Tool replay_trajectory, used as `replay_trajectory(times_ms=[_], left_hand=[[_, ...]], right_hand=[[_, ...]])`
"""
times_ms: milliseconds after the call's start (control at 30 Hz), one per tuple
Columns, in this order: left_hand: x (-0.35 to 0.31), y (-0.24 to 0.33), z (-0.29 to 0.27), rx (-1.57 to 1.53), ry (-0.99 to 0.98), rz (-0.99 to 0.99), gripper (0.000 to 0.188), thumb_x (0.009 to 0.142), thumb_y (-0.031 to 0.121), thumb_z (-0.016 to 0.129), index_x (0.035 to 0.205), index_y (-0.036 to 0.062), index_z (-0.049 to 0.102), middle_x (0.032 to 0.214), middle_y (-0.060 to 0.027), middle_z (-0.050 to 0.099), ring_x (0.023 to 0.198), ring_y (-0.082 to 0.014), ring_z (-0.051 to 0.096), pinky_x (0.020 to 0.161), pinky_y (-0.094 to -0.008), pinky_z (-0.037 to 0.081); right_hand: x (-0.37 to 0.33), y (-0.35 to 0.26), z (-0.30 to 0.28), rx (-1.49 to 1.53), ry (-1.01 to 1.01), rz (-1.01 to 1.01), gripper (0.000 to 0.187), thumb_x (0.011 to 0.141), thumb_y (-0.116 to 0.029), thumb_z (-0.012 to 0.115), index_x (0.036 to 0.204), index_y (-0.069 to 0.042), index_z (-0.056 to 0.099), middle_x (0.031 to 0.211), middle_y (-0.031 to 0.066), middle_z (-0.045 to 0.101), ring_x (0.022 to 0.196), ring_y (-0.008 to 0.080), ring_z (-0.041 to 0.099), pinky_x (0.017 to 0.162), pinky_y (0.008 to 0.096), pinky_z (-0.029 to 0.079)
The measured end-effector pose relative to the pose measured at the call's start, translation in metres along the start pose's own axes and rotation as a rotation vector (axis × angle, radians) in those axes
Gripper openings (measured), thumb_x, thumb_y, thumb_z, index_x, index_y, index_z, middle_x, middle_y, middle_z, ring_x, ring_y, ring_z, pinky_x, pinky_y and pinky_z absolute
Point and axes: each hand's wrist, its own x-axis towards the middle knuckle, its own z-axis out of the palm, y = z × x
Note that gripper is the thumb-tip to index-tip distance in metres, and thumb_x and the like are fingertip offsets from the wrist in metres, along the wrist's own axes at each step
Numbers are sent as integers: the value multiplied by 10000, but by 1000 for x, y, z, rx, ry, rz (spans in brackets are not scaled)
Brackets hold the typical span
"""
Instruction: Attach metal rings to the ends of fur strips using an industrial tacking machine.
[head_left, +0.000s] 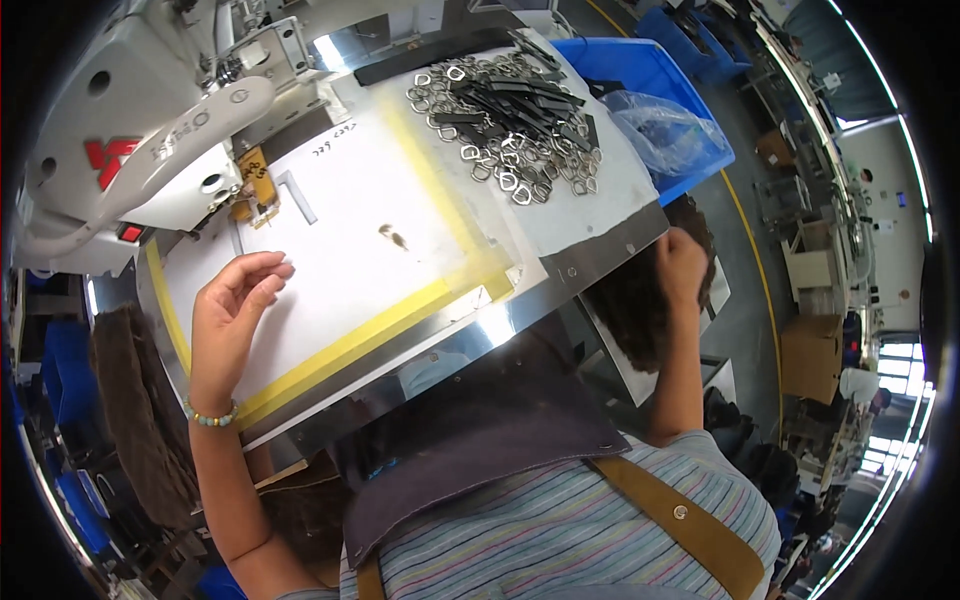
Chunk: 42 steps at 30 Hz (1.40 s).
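My left hand (pixel 232 312) hovers over the white, yellow-taped sheet (pixel 350 260) on the worktable, below the needle area of a large white sewing machine (pixel 170 130). Its fingers are loosely curled, with a gap between thumb and forefinger and nothing visible in it. At the table's right edge my right hand (pixel 682 268) is closed, beside dark brown material (pixel 635 310) lying lower down. What it grips, if anything, is hidden. Metal rings (pixel 513 182) and short black straps (pixel 520 105) lie heaped at the table's far right.
A blue bin (pixel 700 172) with a clear plastic bag (pixel 660 125) stands beyond the table's right side. One long black strip (pixel 430 58) lies along the far edge. Brown material (pixel 140 420) hangs at the left. Farther right are a cardboard box (pixel 811 357) and other workstations.
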Motion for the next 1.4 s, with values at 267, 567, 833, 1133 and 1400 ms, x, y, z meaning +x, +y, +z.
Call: replay_trajectory(times_ms=[267, 567, 833, 1133, 1400], left_hand=[[-3, 13, 10, 163, 113, 168, 202, 1018, 25, 689, 1202, -35, 746, 1077, -91, 777, 1015, -149, 725, 895, -296, 563], [3, 10, 1, 716, 313, 609, 173, 930, 19, 754, 1097, -24, 757, 997, -170, 734, 906, -337, 701, 813, -399, 564], [1, 13, 0, 785, 280, 654, 141, 930, 42, 764, 1063, -5, 761, 964, -138, 724, 882, -314, 692, 785, -410, 565], [1, 15, -3, 808, 277, 700, 126, 929, 52, 766, 1047, 9, 755, 936, -121, 708, 856, -296, 675, 767, -401, 557], [-3, 14, -3, 821, 247, 675, 149, 919, 23, 765, 1064, -7, 753, 958, -144, 721, 881, -317, 694, 784, -411, 559]], right_hand=[[116, -119, -102, 815, 363, -276, 201, 1064, -174, 696, 1133, -31, 818, 1039, 76, 820, 925, 106, 748, 796, 262, 579], [126, -303, -39, 84, -159, -1035, 152, 934, -179, 772, 1041, -79, 814, 996, 84, 782, 893, 318, 731, 770, 420, 576], [155, -342, -31, 58, -100, -1015, 143, 932, -202, 747, 1009, -106, 821, 1003, 57, 784, 937, 321, 737, 819, 442, 581], [175, -379, 24, 64, -144, -1100, 216, 924, -240, 745, 1064, -89, 810, 1050, 114, 788, 993, 343, 736, 876, 463, 584], [175, -380, 31, 48, -64, -1097, 172, 900, -144, 671, 986, -77, 805, 976, 110, 777, 899, 364, 737, 798, 469, 592]])
